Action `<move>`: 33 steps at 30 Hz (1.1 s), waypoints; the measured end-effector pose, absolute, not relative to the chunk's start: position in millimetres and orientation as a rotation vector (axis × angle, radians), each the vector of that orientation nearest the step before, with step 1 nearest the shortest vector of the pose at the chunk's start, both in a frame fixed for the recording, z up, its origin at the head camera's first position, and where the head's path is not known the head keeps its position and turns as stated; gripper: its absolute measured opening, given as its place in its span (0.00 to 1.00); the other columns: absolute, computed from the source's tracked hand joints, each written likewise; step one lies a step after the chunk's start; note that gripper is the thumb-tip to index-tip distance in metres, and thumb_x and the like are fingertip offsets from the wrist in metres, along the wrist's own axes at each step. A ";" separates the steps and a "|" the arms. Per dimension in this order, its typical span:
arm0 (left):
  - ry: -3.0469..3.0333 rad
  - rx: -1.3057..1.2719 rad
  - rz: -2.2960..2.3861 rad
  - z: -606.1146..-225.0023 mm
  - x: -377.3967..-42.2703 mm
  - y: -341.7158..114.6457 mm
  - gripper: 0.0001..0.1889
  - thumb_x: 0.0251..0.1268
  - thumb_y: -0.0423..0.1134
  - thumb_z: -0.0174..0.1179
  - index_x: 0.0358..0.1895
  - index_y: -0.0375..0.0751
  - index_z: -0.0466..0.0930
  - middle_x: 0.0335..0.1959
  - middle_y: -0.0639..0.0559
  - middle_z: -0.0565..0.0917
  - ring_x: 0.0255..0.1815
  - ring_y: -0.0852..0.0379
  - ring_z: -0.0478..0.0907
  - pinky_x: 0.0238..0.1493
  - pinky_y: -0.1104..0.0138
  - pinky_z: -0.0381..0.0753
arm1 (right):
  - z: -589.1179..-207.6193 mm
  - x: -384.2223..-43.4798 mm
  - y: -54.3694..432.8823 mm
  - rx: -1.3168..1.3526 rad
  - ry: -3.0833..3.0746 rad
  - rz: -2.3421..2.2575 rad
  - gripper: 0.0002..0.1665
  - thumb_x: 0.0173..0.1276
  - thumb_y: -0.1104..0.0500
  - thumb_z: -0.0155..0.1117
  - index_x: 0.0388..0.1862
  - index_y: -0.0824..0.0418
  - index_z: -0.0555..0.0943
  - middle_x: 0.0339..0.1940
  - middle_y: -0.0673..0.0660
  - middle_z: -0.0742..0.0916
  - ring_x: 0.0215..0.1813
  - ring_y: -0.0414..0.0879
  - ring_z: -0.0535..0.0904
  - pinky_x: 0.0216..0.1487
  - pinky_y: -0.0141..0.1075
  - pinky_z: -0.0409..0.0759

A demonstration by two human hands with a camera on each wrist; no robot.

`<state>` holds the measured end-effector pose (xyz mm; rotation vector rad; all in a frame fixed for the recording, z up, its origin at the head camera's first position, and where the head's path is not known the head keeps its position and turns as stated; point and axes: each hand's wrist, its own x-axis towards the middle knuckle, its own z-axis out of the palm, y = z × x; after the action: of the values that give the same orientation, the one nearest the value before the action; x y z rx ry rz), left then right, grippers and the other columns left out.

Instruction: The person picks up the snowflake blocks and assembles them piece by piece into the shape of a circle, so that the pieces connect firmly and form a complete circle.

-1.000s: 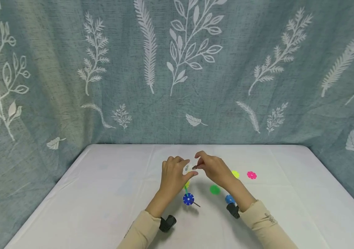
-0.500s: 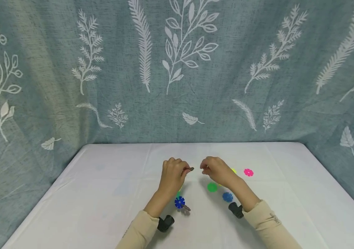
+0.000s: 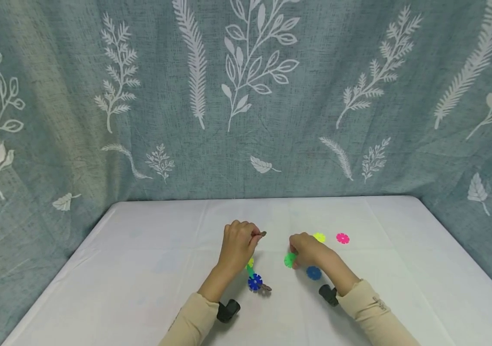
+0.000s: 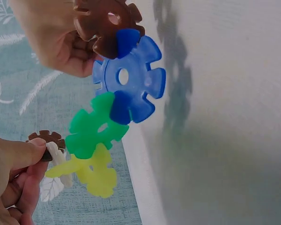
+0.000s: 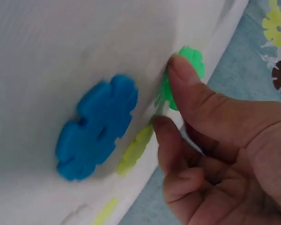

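Hand, left [image 3: 238, 241], is pinching brown disc [image 4: 50, 136] left of loose green disc [image 3: 289, 260]; right hand [image 3: 309, 248] is curling there, grip unclear.

No txt I can read from here. R sleeve [image 3: 364, 310] has a small dark mark [image 3: 379, 303] nr the cuff, but it's too tiny & blurry; can't tell if it's letters, nos. or just a pattern. L sleeve [image 3: 194, 317] shows a faint dark fleck [image 3: 171, 325] on its outer edge, seen side-on, also illegible.
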<state>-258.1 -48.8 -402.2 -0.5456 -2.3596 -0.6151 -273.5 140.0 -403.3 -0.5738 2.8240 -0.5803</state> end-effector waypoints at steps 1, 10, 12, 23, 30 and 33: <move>-2.360 -0.545 -0.610 -402.7 -258.3 -48.7 0.06 0.47 0.35 0.69 0.21 0.44 0.80 0.20 0.54 0.82 0.24 0.56 0.72 0.31 0.66 0.65 | -403.2 -274.0 140.0 -0.590 2.824 -0.602 0.17 0.42 0.70 0.74 0.26 0.62 0.74 0.24 0.52 0.76 0.32 0.45 0.68 0.36 0.38 0.70; -2.381 -0.539 -0.599 -405.1 -257.0 -48.6 0.06 0.47 0.36 0.68 0.22 0.44 0.80 0.21 0.55 0.82 0.24 0.57 0.71 0.32 0.66 0.66 | -394.1 -281.9 139.1 -0.633 2.763 -1.129 0.02 0.57 0.68 0.61 0.28 0.65 0.81 0.18 0.55 0.82 0.22 0.46 0.78 0.24 0.31 0.72; -2.377 -0.537 -0.593 -404.8 -256.6 -48.0 0.06 0.47 0.37 0.69 0.22 0.45 0.80 0.21 0.55 0.83 0.24 0.58 0.72 0.32 0.66 0.66 | -389.2 -283.0 135.9 -0.522 2.741 -1.274 0.05 0.60 0.66 0.59 0.31 0.67 0.81 0.20 0.56 0.84 0.26 0.51 0.81 0.26 0.31 0.73; -2.358 -0.536 -0.601 -402.5 -253.8 -44.8 0.06 0.46 0.38 0.70 0.21 0.45 0.82 0.21 0.56 0.83 0.26 0.58 0.73 0.33 0.66 0.65 | -378.8 -282.6 126.1 -0.386 2.777 -1.431 0.07 0.61 0.64 0.60 0.35 0.67 0.81 0.21 0.56 0.83 0.29 0.54 0.80 0.26 0.32 0.71; -2.333 -0.550 -0.598 -402.5 -252.8 -44.0 0.05 0.45 0.38 0.70 0.22 0.46 0.82 0.21 0.56 0.83 0.25 0.58 0.73 0.33 0.67 0.64 | -375.4 -284.0 128.9 -0.434 2.762 -1.394 0.07 0.62 0.63 0.59 0.34 0.66 0.81 0.23 0.56 0.84 0.30 0.55 0.81 0.27 0.32 0.72; -2.315 -0.570 -0.597 -402.2 -253.6 -43.5 0.05 0.45 0.38 0.70 0.22 0.46 0.82 0.21 0.56 0.83 0.25 0.59 0.72 0.33 0.67 0.64 | -372.7 -284.7 129.3 -0.438 2.746 -1.391 0.07 0.62 0.63 0.60 0.34 0.66 0.82 0.24 0.57 0.84 0.31 0.54 0.81 0.28 0.32 0.73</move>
<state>-253.6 -43.5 -402.2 -0.5703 -2.3154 -0.5966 -284.7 129.3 -372.7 -0.4382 2.7456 -1.3912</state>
